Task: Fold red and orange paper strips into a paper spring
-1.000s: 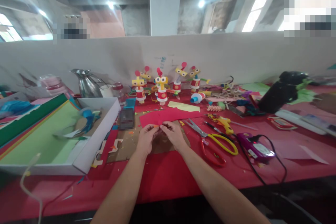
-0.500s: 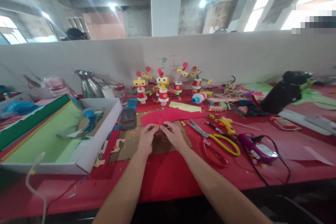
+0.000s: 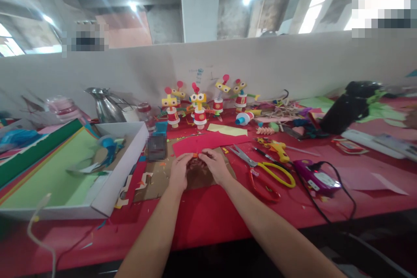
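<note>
My left hand (image 3: 179, 172) and my right hand (image 3: 215, 167) meet over a brown cardboard sheet (image 3: 156, 186). Between their fingertips is a small orange-red paper piece (image 3: 196, 155), pinched from both sides. Its exact shape is too small to make out. Just beyond the fingers lies a red paper sheet (image 3: 185, 144). Scissors (image 3: 252, 163) with one red and one yellow handle rest partly spread to the right of my right hand. Several paper-cup figures (image 3: 199, 115) with yellow heads and red discs on top stand further back.
On the left stands a white box (image 3: 120, 169) holding coloured paper and a blue tape dispenser. A yellow glue gun (image 3: 280, 151), a purple power socket (image 3: 316, 178) with a black cable and a dark bottle (image 3: 345, 108) are on the right. A metal jug (image 3: 106, 104) stands at the back left.
The orange-red piece now shows more plainly between my fingertips, and a red bit that stood up above them is no longer seen. The whole view has shifted slightly.
</note>
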Available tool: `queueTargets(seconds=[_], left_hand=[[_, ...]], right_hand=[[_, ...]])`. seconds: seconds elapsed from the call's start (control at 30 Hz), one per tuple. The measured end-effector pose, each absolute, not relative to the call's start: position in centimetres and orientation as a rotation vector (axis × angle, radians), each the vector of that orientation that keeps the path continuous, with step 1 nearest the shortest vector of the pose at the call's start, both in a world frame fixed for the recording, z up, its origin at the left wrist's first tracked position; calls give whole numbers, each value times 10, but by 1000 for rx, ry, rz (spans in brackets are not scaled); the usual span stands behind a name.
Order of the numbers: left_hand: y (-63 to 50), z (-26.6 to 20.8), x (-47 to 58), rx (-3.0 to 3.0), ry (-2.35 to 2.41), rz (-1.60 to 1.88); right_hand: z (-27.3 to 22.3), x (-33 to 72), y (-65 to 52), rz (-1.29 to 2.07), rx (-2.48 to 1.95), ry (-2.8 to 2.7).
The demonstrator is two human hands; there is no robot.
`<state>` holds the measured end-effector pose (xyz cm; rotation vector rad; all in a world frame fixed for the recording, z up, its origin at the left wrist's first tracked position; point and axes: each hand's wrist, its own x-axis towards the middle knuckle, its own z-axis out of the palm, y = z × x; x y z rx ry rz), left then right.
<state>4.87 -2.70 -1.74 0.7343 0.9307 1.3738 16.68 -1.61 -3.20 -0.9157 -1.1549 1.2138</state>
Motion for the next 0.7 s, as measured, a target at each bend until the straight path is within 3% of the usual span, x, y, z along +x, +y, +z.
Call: queueTargets(seconds=[0.7], left_hand=[[-22, -28, 50, 696, 709, 1363]], right_hand=[[-30, 165, -19, 1323, -846, -1024]])
